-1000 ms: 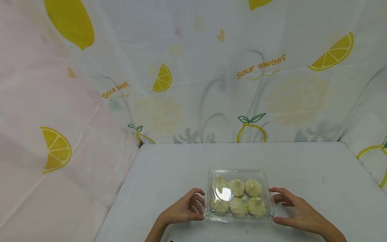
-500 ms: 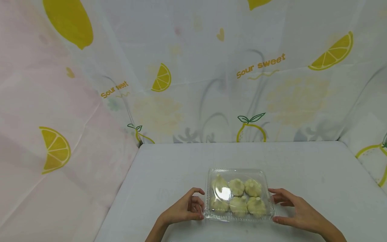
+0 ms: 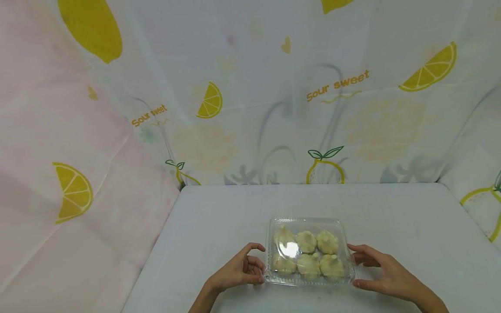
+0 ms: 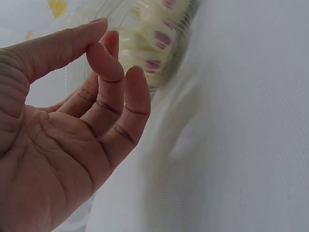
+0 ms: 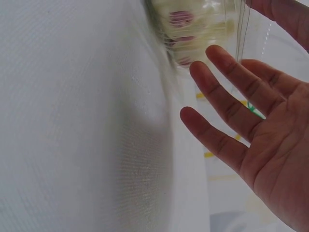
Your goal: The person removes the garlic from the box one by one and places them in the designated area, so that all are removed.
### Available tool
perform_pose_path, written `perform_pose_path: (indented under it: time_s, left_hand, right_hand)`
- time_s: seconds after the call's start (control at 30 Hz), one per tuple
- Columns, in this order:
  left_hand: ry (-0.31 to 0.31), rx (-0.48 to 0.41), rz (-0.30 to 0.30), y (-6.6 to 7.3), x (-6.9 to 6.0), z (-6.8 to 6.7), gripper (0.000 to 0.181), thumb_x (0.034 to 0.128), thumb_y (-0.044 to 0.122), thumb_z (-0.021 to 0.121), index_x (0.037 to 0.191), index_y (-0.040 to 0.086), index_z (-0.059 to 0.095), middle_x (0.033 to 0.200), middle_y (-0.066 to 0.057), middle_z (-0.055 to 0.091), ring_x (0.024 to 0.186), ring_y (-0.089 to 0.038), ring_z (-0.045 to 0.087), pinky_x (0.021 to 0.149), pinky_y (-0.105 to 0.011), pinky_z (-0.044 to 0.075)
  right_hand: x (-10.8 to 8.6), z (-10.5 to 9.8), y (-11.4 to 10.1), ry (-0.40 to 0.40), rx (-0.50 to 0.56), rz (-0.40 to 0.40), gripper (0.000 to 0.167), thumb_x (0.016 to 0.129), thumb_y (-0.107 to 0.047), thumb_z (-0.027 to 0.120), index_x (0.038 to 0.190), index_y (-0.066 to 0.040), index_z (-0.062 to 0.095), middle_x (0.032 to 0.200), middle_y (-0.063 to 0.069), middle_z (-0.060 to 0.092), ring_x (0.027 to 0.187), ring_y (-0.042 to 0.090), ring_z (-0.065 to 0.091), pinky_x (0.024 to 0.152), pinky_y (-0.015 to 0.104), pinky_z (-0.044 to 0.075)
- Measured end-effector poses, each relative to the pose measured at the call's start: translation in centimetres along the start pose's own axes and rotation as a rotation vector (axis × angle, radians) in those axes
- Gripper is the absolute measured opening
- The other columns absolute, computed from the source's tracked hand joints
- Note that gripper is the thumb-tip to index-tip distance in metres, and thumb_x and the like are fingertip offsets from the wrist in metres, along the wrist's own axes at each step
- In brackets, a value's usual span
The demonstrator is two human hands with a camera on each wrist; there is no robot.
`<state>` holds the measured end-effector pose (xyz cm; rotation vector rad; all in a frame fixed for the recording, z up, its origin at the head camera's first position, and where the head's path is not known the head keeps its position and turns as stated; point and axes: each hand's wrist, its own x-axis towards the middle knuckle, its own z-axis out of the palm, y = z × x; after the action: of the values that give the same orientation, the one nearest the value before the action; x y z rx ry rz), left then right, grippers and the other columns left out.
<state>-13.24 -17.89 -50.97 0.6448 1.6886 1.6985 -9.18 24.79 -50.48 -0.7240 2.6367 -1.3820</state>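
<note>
A clear plastic clamshell box (image 3: 301,281) lies on the white table, its lid down over several pale garlic bulbs (image 3: 308,266). Purple marks show on the bulbs through the box wall in both wrist views. At the box's left edge is my left hand (image 3: 238,270), thumb and index finger apart along the rim and the other fingers loosely bent. My right hand (image 3: 383,276) is at the right edge, thumb near the front corner, index finger farther back. In the right wrist view its fingers (image 5: 224,104) are spread and nearly straight. Whether each fingertip touches the plastic is hard to tell.
The white table (image 3: 219,217) reaches back to a hanging cloth (image 3: 250,143) printed with lemons and "Sour sweet". Similar cloth walls stand on the left (image 3: 78,243) and right (image 3: 479,174).
</note>
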Motion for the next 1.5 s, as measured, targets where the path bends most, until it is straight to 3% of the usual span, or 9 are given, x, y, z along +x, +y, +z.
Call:
perform_pose_path:
  time_s: [0.37,0.67,0.9,1.5]
  left_hand:
    - [-0.014,-0.083,-0.042,-0.2,0.1,0.0,0.070,0.0889,-0.003,0.069,0.142,0.004,0.024,0.101,-0.006,0.065,0.081,-0.013,0.065,0.069,-0.025,0.053]
    - [-0.006,-0.081,-0.005,-0.3,0.2,0.2,0.068,0.0883,-0.004,0.067,0.139,0.001,0.023,0.098,-0.006,0.065,0.071,-0.010,0.059,0.059,-0.024,0.044]
    - [0.013,-0.110,-0.011,-0.5,0.3,0.5,0.066,0.0876,-0.001,0.067,0.138,0.004,0.025,0.097,-0.004,0.067,0.061,-0.008,0.050,0.053,-0.024,0.036]
    - [0.065,-0.174,0.010,-1.6,0.5,1.0,0.060,0.0816,-0.010,0.065,0.131,0.000,0.032,0.089,-0.004,0.064,0.052,-0.002,0.041,0.045,-0.020,0.028]
  right_hand:
    - [0.1,0.0,0.1,0.001,0.008,-0.004,0.068,0.083,-0.022,0.082,0.140,-0.002,0.050,0.115,0.005,0.065,0.098,0.005,0.063,0.077,0.031,0.055]
    - [0.1,0.0,0.0,-0.005,0.011,-0.004,0.067,0.083,-0.022,0.081,0.140,-0.003,0.050,0.115,0.004,0.065,0.098,0.005,0.063,0.076,0.030,0.055]
    - [0.1,-0.2,-0.2,-0.023,0.029,0.028,0.067,0.084,-0.024,0.080,0.141,-0.004,0.049,0.118,0.008,0.065,0.098,0.004,0.063,0.076,0.030,0.055]
    - [0.1,-0.1,-0.3,-0.040,0.067,0.035,0.066,0.086,-0.020,0.079,0.141,-0.001,0.048,0.116,0.009,0.065,0.097,0.006,0.064,0.076,0.029,0.055]
